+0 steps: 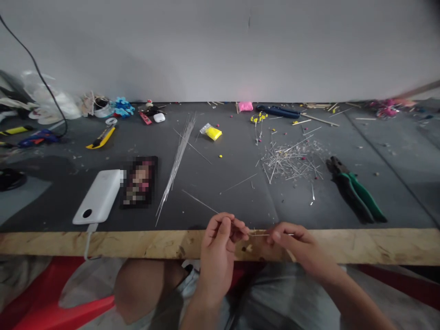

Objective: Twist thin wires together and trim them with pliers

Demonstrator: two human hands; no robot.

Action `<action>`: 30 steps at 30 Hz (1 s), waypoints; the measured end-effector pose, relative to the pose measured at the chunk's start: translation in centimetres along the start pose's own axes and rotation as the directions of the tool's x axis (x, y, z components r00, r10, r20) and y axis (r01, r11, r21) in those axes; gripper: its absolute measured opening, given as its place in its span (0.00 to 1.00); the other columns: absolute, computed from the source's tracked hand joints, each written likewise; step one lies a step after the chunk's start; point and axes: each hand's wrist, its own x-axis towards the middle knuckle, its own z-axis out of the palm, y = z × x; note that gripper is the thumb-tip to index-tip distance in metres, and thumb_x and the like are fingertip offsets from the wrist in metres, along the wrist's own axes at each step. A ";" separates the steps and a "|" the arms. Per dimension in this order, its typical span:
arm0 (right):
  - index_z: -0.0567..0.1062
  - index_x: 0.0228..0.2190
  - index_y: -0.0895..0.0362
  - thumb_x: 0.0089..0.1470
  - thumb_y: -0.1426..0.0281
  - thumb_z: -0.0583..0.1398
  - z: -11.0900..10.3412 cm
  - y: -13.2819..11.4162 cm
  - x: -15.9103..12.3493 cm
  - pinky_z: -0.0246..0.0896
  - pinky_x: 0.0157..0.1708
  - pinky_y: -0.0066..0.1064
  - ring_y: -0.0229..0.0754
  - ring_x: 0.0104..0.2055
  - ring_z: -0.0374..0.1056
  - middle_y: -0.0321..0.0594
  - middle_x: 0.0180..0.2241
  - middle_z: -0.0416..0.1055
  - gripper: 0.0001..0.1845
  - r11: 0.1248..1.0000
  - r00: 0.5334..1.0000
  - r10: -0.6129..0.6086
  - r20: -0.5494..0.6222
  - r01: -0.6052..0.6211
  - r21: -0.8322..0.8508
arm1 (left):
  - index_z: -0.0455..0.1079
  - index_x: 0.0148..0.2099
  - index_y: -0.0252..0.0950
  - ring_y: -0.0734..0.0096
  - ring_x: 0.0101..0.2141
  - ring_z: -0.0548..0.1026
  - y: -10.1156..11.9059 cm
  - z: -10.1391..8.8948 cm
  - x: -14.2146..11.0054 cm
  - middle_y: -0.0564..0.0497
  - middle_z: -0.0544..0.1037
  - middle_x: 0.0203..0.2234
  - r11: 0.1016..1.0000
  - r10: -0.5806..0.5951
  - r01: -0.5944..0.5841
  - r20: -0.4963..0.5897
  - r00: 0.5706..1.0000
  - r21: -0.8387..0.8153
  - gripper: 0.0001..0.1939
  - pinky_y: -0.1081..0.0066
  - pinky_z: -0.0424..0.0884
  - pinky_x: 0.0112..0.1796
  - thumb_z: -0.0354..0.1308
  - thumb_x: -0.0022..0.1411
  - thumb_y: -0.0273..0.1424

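Just over the wooden table edge, my left hand (222, 240) pinches a thin wire (259, 235) between thumb and fingers. My right hand (292, 238) is closed on the same wire farther right, and a short end sticks out past its fingers. A long piece of wire (199, 201) runs up and left from my left hand; whether it joins the held one is hidden by the fingers. Beyond my hands lies a bundle of long straight wires (178, 160). To the right is a scattered heap of short cut wires (285, 160).
Green-handled pliers (357, 190) lie at the right. A white power bank (98, 197) with a cable and a phone (140, 182) are at the left. Farther back are a yellow clay packet (213, 133), a yellow cutter (101, 137), yellow-tipped wires (258, 119) and a pink lump (245, 106).
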 end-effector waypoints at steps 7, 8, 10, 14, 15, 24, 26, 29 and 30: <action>0.75 0.23 0.56 0.50 0.58 0.66 0.4 0.4 0.2 0.60 0.31 0.28 0.34 0.25 0.66 0.34 0.25 0.73 0.15 0.938 0.981 0.147 0.131 -0.180 0.298 | 0.72 0.34 0.35 0.78 0.21 0.72 -0.1 -0.4 -0.2 0.54 0.75 0.21 0.987 -0.159 0.159 0.050 0.986 -0.009 0.08 0.78 0.68 0.24 0.64 0.58 0.33; 0.76 0.23 0.56 0.49 0.59 0.67 0.4 0.5 0.2 0.60 0.30 0.28 0.34 0.25 0.66 0.35 0.26 0.74 0.14 0.928 0.977 0.157 0.143 -0.195 0.317 | 0.72 0.34 0.35 0.78 0.21 0.72 0.0 -0.4 -0.2 0.54 0.75 0.22 0.987 -0.159 0.160 0.057 0.986 -0.006 0.07 0.78 0.68 0.24 0.64 0.58 0.33; 0.76 0.22 0.57 0.49 0.60 0.67 0.6 0.6 0.3 0.60 0.30 0.27 0.34 0.24 0.66 0.35 0.24 0.74 0.14 0.921 0.983 0.141 0.113 -0.173 0.348 | 0.71 0.34 0.35 0.79 0.22 0.72 0.0 -0.6 -0.1 0.55 0.75 0.22 0.994 -0.106 0.107 0.034 0.994 -0.024 0.07 0.78 0.68 0.25 0.64 0.58 0.33; 0.76 0.23 0.56 0.49 0.58 0.66 0.1 0.9 1.6 0.63 0.31 0.25 0.36 0.27 0.69 0.33 0.17 0.69 0.15 0.866 0.975 0.072 -0.210 0.043 0.499 | 0.71 0.36 0.36 0.78 0.25 0.73 0.3 -0.7 0.2 0.55 0.75 0.23 0.999 -0.007 0.005 -0.042 0.999 -0.049 0.07 0.78 0.69 0.29 0.64 0.57 0.32; 0.77 0.25 0.55 0.48 0.57 0.67 -0.5 0.9 2.2 0.63 0.30 0.25 0.35 0.25 0.68 0.32 0.17 0.68 0.14 0.847 0.950 0.085 -0.301 0.090 0.524 | 0.71 0.36 0.35 0.78 0.26 0.73 0.4 -0.8 0.3 0.54 0.75 0.24 1.000 -0.013 0.012 -0.043 0.999 -0.023 0.07 0.77 0.69 0.30 0.64 0.57 0.32; 0.77 0.32 0.55 0.45 0.63 0.67 -9.3 -1.7 7.4 0.61 0.20 0.21 0.35 0.27 0.69 0.37 0.28 0.75 0.12 0.920 0.849 0.060 -0.526 0.156 0.358 | 0.70 0.36 0.33 0.76 0.26 0.69 -1.1 -1.4 0.0 0.52 0.74 0.26 0.903 -0.116 0.091 0.034 0.993 0.420 0.10 0.73 0.66 0.30 0.57 0.62 0.36; 0.77 0.33 0.55 0.46 0.66 0.67 -9.3 -2.0 7.3 0.54 0.15 0.20 0.34 0.23 0.66 0.38 0.27 0.76 0.10 0.941 0.863 0.064 -0.502 0.114 0.317 | 0.69 0.37 0.33 0.77 0.26 0.69 -1.4 -1.4 0.1 0.52 0.73 0.27 0.859 -0.129 0.082 0.058 0.990 0.505 0.10 0.73 0.66 0.31 0.56 0.62 0.36; 0.79 0.36 0.55 0.47 0.67 0.66 -7.2 -2.2 6.2 0.47 0.14 0.20 0.32 0.20 0.61 0.35 0.21 0.72 0.11 0.968 0.904 0.066 -0.423 0.045 0.247 | 0.69 0.38 0.33 0.76 0.27 0.68 -1.9 -1.2 0.3 0.53 0.72 0.28 0.797 -0.162 0.064 0.111 0.981 0.601 0.10 0.74 0.66 0.32 0.54 0.63 0.36; 0.79 0.36 0.56 0.47 0.67 0.66 -6.3 -2.2 5.7 0.49 0.16 0.21 0.32 0.20 0.61 0.35 0.22 0.72 0.12 0.977 0.926 0.071 -0.371 0.011 0.214 | 0.69 0.39 0.34 0.76 0.28 0.68 -2.1 -1.1 0.5 0.53 0.72 0.28 0.771 -0.184 0.062 0.128 0.975 0.634 0.10 0.74 0.66 0.32 0.53 0.63 0.36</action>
